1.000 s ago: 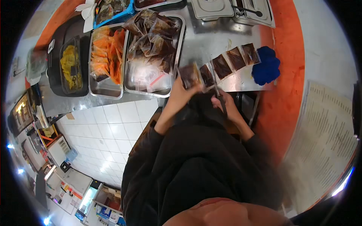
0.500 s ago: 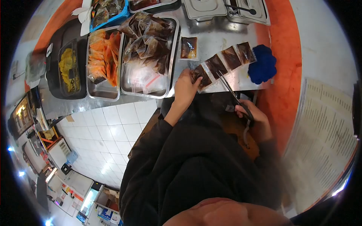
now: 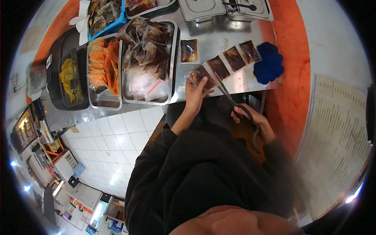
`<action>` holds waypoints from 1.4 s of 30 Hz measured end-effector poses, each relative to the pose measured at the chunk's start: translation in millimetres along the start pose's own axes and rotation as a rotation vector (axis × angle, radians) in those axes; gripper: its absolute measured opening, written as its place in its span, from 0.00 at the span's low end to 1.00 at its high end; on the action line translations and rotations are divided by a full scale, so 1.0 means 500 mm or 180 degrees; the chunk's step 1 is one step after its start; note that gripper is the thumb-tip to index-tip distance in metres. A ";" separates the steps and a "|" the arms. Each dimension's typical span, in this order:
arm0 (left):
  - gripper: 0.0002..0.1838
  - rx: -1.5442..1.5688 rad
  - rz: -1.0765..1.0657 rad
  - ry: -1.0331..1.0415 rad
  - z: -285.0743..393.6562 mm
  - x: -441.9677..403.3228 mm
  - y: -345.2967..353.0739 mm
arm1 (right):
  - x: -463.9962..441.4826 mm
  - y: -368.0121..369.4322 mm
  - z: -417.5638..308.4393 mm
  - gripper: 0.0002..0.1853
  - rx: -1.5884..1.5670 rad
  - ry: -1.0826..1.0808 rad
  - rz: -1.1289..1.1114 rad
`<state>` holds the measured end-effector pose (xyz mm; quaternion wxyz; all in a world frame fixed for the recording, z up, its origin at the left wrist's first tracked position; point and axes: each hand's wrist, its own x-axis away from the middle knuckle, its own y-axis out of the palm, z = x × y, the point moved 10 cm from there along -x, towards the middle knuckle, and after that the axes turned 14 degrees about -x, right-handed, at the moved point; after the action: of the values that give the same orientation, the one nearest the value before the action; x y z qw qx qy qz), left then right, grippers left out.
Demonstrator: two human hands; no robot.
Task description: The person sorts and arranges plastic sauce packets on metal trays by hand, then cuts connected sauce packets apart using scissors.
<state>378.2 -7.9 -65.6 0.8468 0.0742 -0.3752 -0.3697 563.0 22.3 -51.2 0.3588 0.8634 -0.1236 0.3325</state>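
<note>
I had the strip of four dark-filled sachets [image 3: 219,68] slanting across the worktop [image 3: 209,37], its left end in my left grip [image 3: 194,94]. That grip was pinching the end sachet [image 3: 201,74], thumb laid over the film and fingers round its outer side. The other three sachets of the strip ran away from that grip, up and to the right.

My right grip [image 3: 252,115] sat below the strip, wrapped round the handles of the scissors [image 3: 227,92]. Their blades reached up to the strip near the seam beside the end sachet; I could not tell whether they stood apart.

Just above the strip's left end I saw a single sachet [image 3: 189,51] lying by itself. A blue bundle [image 3: 268,62] sat against the strip's right end. Left of the strip stood a steel tray [image 3: 175,58] heaped with brown packets [image 3: 150,45], and farther left a narrower tray [image 3: 107,102] with orange packets [image 3: 103,64]. Above the strip, well apart, were lidded steel pans [image 3: 201,9].
</note>
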 end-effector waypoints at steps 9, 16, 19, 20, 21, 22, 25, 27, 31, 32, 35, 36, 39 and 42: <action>0.28 -0.0514 0.0214 0.0416 -0.006 -0.011 -0.016 | -0.053 0.020 -0.028 0.27 -0.0169 -0.0230 0.0142; 0.28 -0.0846 0.0190 0.0529 0.016 -0.001 -0.018 | -0.065 0.028 -0.015 0.26 -0.0314 -0.0192 0.0348; 0.28 -0.0940 0.0176 0.0531 0.023 0.000 -0.020 | -0.057 0.024 -0.017 0.27 -0.0080 -0.0164 0.0532; 0.28 -0.0950 0.0182 0.0526 0.024 0.000 -0.022 | -0.056 0.020 -0.016 0.28 0.0075 -0.0130 0.0604; 0.28 -0.0946 0.0187 0.0525 0.025 0.000 -0.025 | -0.056 0.020 -0.016 0.28 0.0078 -0.0125 0.0601; 0.28 -0.0982 0.0150 0.0461 0.022 -0.001 -0.025 | -0.056 0.019 -0.016 0.28 0.0087 -0.0118 0.0613; 0.29 -0.1185 0.0029 0.0437 0.012 -0.001 -0.026 | -0.068 0.023 -0.014 0.27 -0.0102 -0.0268 0.0618; 0.30 -0.1352 -0.0055 0.0480 0.014 0.004 -0.021 | -0.073 0.024 -0.020 0.26 -0.0298 -0.0427 0.0610; 0.30 -0.1077 -0.0082 0.0343 0.017 0.007 -0.022 | -0.076 0.020 -0.017 0.27 0.0169 -0.0343 0.0749; 0.30 -0.1081 -0.0083 0.0395 0.019 0.008 -0.023 | -0.076 0.016 -0.011 0.28 0.0296 -0.0260 0.0837; 0.30 -0.1038 -0.0196 0.0335 0.014 0.008 -0.024 | -0.076 0.037 -0.024 0.27 0.0057 -0.0381 0.0606; 0.30 -0.1036 -0.0200 0.0330 0.018 0.014 -0.020 | -0.081 0.038 -0.024 0.27 0.0055 -0.0378 0.0612; 0.30 -0.0867 -0.0411 0.0121 0.015 0.033 -0.006 | -0.094 0.049 -0.037 0.26 -0.0225 -0.0593 0.0509; 0.30 -0.0815 -0.0384 0.0146 0.019 0.035 -0.013 | -0.095 0.042 -0.031 0.26 0.0082 -0.0451 0.0674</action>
<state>375.8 -23.0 -51.0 0.8339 -0.0036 -0.3003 -0.4630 510.4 17.3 -63.3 0.3009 0.8714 -0.2349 0.3082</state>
